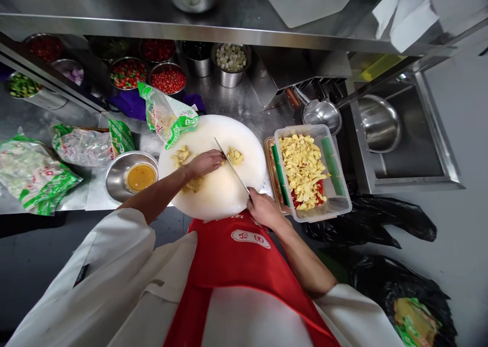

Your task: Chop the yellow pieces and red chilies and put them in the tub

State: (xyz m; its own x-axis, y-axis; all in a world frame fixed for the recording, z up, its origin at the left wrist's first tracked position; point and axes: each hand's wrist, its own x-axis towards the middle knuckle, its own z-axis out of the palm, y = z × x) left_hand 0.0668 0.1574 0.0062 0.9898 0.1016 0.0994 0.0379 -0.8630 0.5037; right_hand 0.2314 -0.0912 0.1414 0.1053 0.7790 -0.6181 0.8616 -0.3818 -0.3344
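My right hand (264, 208) grips the handle of a kitchen knife (233, 169), whose long blade slants up and left across a round white cutting board (213, 204). Beside the blade, my left hand (208, 163) presses down with curled fingers on a piece of pale yellow ginger, mostly hidden under the fingertips. Cut ginger slices (235, 156) lie just right of the blade. Whole knobs of ginger (181, 155) rest near the board's left edge, and more lie partly behind my left forearm.
Right of the board stands a clear plastic tub (345, 204) with sliced ginger over red peppers. A steel bowl (114, 176) of brownish liquid and a green-white plastic bag (183, 125) sit at left. Behind are several tins of chopped vegetables under a steel shelf (244, 31); a sink (412, 158) is far right.
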